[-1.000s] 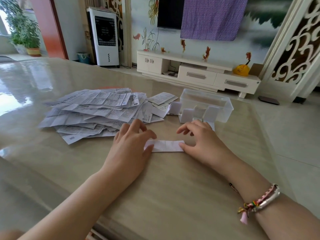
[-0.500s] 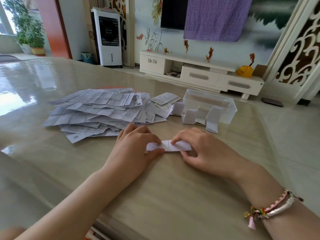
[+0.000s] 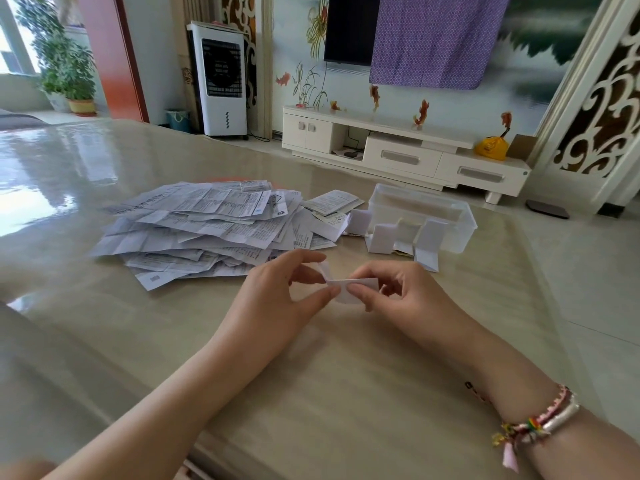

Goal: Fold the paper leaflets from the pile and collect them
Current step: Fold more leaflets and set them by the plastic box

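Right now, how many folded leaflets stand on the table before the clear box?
4: the left leaflet beside the clear box, then the second leaflet, third leaflet and right leaflet along its front wall. More may hide behind them.

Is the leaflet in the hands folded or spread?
Folded: the leaflet is a small strip pinched between left hand and right hand.

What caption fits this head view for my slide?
Both hands, left and right, pinch a half-folded leaflet between paper pile and clear box.
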